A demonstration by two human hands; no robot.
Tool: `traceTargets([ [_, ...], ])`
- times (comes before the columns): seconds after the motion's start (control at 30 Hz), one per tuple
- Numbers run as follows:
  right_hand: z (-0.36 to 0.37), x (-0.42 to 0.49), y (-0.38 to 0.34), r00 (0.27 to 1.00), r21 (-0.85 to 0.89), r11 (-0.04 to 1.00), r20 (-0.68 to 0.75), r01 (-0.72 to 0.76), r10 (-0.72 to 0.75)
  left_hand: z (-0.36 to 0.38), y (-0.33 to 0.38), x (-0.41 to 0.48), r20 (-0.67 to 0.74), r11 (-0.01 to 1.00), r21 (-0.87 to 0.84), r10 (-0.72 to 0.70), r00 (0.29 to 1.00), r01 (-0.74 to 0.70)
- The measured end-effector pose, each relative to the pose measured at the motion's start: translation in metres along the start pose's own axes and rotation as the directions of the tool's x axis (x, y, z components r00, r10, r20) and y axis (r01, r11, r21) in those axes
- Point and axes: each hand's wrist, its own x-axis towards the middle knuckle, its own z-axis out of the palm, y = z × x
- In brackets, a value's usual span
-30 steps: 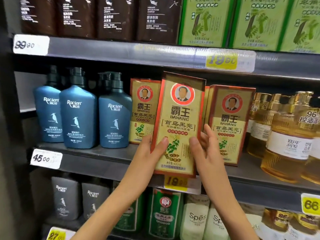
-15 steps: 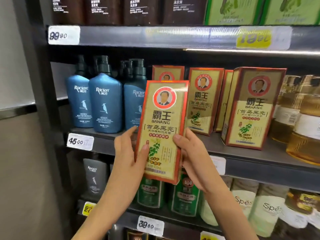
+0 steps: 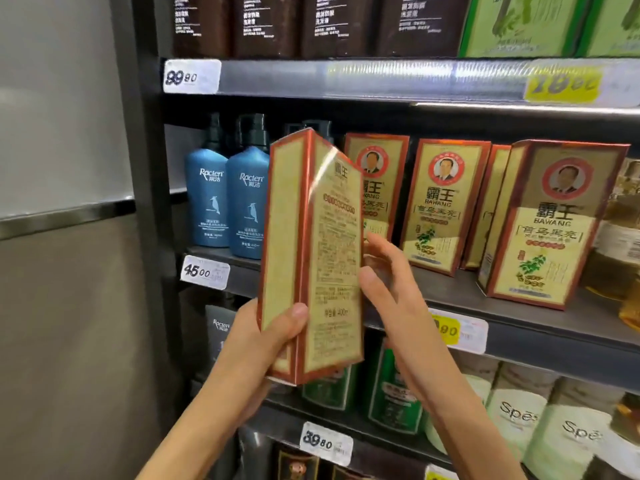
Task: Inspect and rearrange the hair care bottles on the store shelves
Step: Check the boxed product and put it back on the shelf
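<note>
**You've got one Bawang box (image 3: 311, 258) in the air, back panel facing you**

Your left hand (image 3: 273, 337) grips the bottom of it, thumb wrapped over the front corner, fingers round the far side. Your right hand (image 3: 391, 292) is loose, fingers mostly straight, thumb tip just touching the right edge. The box stands nearly upright in front of the middle shelf (image 3: 519, 320), off it. Behind it sit the blue Racien bottles (image 3: 207, 199) on the left and more shelved Bawang boxes (image 3: 440, 206) on the right.
</note>
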Motion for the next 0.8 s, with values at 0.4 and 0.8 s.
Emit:
traceTargets([
  [0.4,0.024,0.012,0.001,0.993,0.305,0.945,0.068,-0.114,0.097,-0.022,-0.012,0.001,-0.22,0.969,0.245,0.074,0.973,-0.019],
  [0.8,0.052,0.0,-0.007,0.975,0.013,0.982,0.123,0.187,-0.188,-0.022,0.001,-0.015,-0.285,0.992,-0.063,0.089,0.954,-0.112],
])
